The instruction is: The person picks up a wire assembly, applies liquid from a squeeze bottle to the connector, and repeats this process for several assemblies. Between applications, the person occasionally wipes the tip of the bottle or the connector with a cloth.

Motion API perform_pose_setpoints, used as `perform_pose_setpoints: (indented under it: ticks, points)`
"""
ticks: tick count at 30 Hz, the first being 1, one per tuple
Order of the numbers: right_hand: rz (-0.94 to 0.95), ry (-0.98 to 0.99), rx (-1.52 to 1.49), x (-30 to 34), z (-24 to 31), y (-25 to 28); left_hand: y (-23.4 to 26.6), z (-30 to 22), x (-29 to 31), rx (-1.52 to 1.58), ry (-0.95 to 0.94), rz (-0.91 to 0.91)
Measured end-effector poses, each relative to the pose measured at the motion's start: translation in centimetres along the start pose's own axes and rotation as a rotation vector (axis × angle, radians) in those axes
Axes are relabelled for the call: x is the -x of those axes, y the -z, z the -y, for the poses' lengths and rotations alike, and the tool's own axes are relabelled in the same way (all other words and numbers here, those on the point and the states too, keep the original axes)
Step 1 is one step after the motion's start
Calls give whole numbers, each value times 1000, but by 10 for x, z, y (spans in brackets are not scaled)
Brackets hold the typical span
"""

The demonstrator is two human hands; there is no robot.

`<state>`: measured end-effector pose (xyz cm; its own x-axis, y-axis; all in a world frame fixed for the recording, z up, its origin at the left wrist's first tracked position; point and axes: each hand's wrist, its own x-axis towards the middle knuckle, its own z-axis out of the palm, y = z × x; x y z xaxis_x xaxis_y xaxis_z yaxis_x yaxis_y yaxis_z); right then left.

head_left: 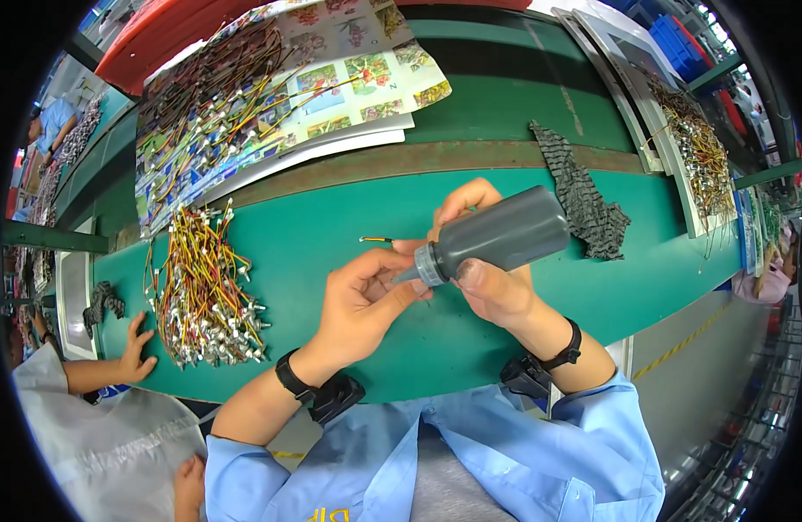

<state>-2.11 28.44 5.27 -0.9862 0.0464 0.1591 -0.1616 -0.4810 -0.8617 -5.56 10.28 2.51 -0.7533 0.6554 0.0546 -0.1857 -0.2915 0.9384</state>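
My right hand [492,283] is wrapped round a dark grey squeeze bottle [510,230], which lies tilted with its nozzle [407,276] pointing left and down. The nozzle tip meets the fingers of my left hand [357,300], pinched together just beneath it. A short wire lead [376,239] with a small white connector sticks out beyond the left fingers; its other end is hidden behind them and the bottle. To the left of my hands lies a heap of wired parts [205,296], with red, yellow and black wires and silvery metal ends.
Printed sheets [357,96] at the back left carry many more wire leads [235,83]. A crumpled dark striped cloth [583,196] lies right of the bottle. A tray of wires [692,143] stands far right. A co-worker's hand [138,352] rests at the table's left edge.
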Motion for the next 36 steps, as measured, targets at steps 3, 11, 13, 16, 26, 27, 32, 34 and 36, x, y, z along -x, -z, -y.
perform_pose_setpoints:
  ticks: [3,11,13,16,26,27,32,34,36]
  points:
    - [10,-14,-34,-4,-10,11,3,13,-4,98,60,-4]
    - [47,111,-4,3,-13,24,11,33,-1,143,71,5]
    - [27,20,242,3,-13,27,12,31,-2,89,-2,16]
    - [-46,55,13,2,-16,15,14,30,2,148,28,31]
    - [142,172,-53,21,-14,18,9,21,11,21,-273,-74]
    - [143,170,-51,22,-15,16,11,20,10,-31,-293,-71]
    - [164,167,-44,24,-22,12,13,22,10,-131,-365,-96]
    - [175,165,-43,24,-25,12,14,24,10,-128,-381,-114]
    - [183,196,-60,25,-31,13,16,24,11,-142,-394,-93]
